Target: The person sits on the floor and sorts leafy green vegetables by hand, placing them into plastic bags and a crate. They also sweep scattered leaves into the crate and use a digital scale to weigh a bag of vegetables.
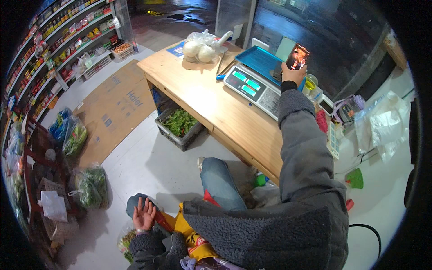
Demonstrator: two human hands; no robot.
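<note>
My right hand [293,75] is stretched out over the far end of the wooden table and grips a smartphone [298,56] with a lit screen. Beside that hand stands a digital price scale [252,88] with a blue tray [258,60] and lit green displays. The forearm covers part of the scale's right side. Down by my left knee, my left hand [144,215] is turned palm up, fingers apart, with nothing in it. A tied clear plastic bag of round white items [201,49] sits on the wooden table [199,91], left of the scale.
Under the table is a grey crate of leafy greens [179,125]. Flattened cardboard [116,101] covers the floor before the stocked shelves [64,40]. Bagged vegetables [90,187] lie at left. Clear plastic bags [384,121] hang at right, near a lidded bottle [349,108].
</note>
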